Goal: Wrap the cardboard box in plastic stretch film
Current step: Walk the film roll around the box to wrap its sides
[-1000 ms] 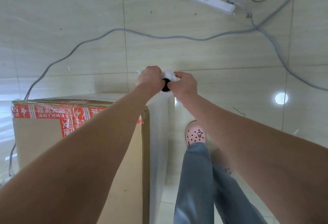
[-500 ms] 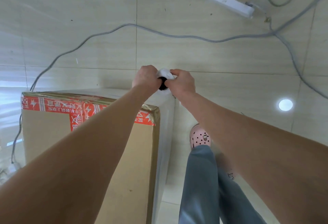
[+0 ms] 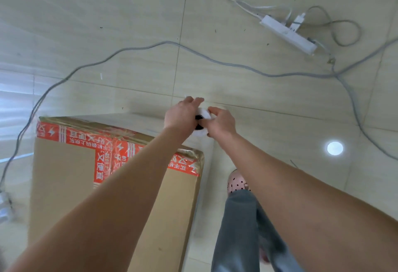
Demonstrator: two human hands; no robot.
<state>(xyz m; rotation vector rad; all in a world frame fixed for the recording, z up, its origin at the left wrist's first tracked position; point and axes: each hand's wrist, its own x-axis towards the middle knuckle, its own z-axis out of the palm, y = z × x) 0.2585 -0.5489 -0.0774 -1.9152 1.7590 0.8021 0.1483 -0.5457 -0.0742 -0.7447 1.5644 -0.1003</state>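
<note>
1. The brown cardboard box with red tape (image 3: 71,177) stood at seven o'clock.
2. The right hand (image 3: 221,122) gripped the white, black-cored film roll (image 3: 203,115).
3. The left hand (image 3: 182,116) touched it; grip unclear.

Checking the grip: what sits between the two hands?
The stretch film roll, white with a dark core, lies between left hand and right hand, head view.
</note>
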